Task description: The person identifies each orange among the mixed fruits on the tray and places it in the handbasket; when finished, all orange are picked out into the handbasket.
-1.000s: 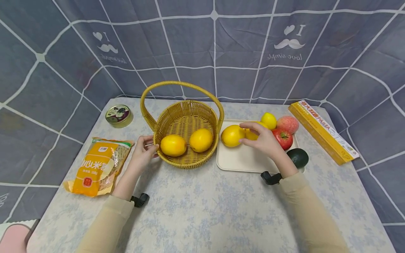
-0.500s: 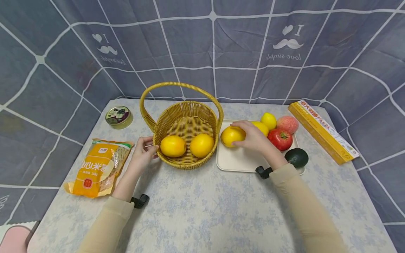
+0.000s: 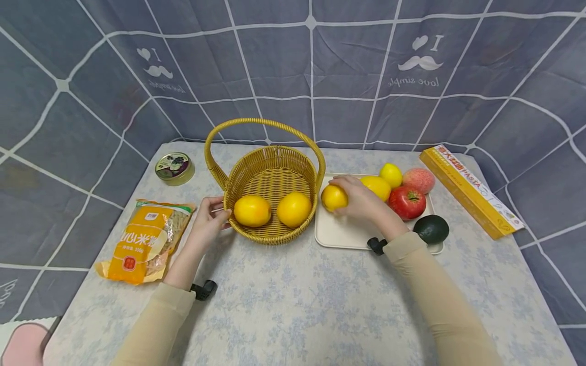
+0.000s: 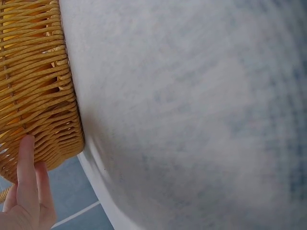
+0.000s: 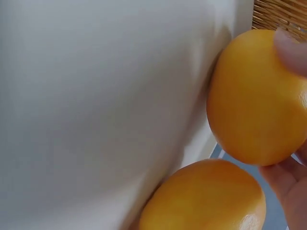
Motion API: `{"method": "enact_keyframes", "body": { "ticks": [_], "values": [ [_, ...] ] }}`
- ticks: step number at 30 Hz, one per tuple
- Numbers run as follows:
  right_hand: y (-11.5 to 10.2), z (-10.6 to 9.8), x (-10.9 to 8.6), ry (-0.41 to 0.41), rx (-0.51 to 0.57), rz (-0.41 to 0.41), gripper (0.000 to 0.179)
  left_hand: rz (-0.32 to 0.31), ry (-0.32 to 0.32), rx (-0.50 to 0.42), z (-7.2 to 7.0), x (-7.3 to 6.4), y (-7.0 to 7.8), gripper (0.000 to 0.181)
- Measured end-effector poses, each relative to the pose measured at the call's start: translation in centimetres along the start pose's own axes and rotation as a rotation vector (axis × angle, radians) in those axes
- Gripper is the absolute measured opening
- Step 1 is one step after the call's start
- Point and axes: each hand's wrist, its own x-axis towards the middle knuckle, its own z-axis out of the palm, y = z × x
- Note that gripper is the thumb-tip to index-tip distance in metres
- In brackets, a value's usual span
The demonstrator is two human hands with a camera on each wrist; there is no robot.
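Observation:
On a cream tray, my right hand grips a yellow mango, thumb on one side and fingers on the other. The right wrist view shows that mango close up, beside a second mango. My left hand touches the outer left side of a round wicker basket with a tall handle. In the left wrist view its fingers lie fairly straight against the weave. Two mangoes lie inside the basket.
Also on or beside the tray are a lemon, a peach, a red apple and an avocado. A pasta box lies at the right, a tin and a noodle bag at the left.
My right hand has moved left across the tray and closed round the mango nearest the basket, which now looks turned. My left hand stays at the basket.

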Motion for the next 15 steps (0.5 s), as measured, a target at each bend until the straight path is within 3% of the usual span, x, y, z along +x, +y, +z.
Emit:
{"method": "enact_keyframes", "body": {
  "ticks": [8,15],
  "values": [
    [-0.17,0.32,0.08,-0.008,-0.068,0.004,0.083,-0.003,-0.006,-0.004,0.03,-0.15,0.09,0.048],
    [-0.12,0.48,-0.29,0.036,-0.049,-0.009,0.078,0.000,-0.001,-0.001,0.07,-0.24,0.24,0.048]
  ]
}}
